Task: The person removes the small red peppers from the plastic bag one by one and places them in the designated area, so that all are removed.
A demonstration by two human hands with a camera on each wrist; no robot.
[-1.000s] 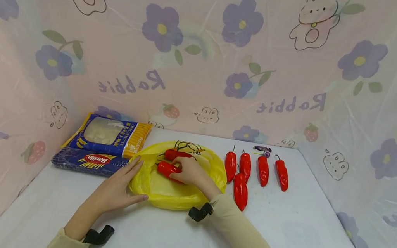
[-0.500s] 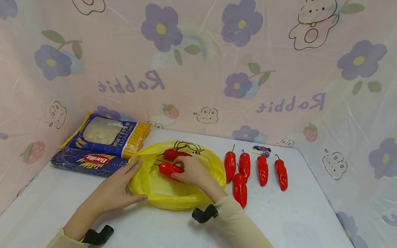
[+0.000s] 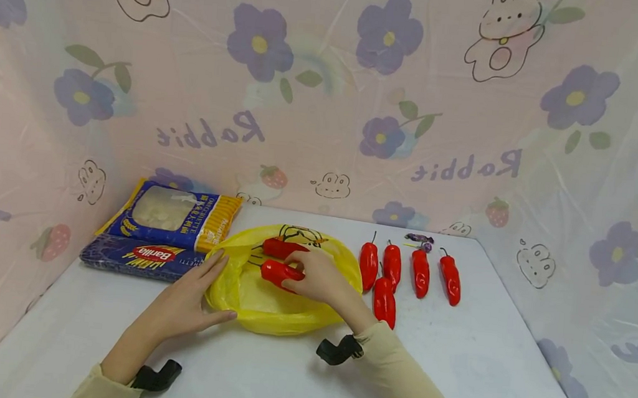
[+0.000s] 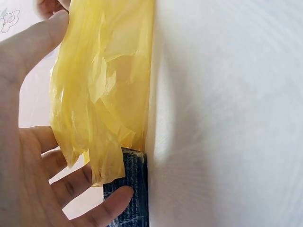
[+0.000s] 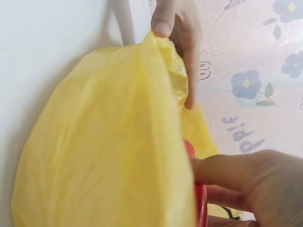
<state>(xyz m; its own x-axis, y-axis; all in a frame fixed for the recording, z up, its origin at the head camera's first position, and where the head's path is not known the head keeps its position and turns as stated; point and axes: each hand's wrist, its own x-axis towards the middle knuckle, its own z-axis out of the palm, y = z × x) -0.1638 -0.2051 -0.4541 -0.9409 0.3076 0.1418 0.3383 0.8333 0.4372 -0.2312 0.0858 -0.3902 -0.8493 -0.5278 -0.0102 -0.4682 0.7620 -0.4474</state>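
Note:
A yellow plastic bag [image 3: 281, 324] lies with its mouth spread wide on the white table. My left hand [image 3: 181, 307] rests on its left rim, fingers long and spread along the side and thumb at the front; in the left wrist view the fingers [image 4: 71, 182] lie beside the plastic. Inside the mouth, my right hand [image 3: 318, 280] grips a red chili pepper [image 3: 276, 272] by its right end, the stem pointing left. Behind it another red chili pepper [image 3: 278, 247] lies in the bag. In the right wrist view the bag wall hides most of the gripped pepper [image 5: 201, 203].
Several red chili peppers [image 3: 420, 274] lie right of the bag, one chili pepper [image 3: 384, 301] closest to it. Small purple-wrapped candies [image 3: 419, 238] sit behind them. At left are a blue-and-yellow pasta bag [image 3: 166, 215] and a dark blue spaghetti pack [image 3: 134, 259]. A printed curtain surrounds the table.
My right hand has shifted slightly right, and the gripped chili pepper has moved right with it inside the bag. My left hand has stayed at the bag's rim.

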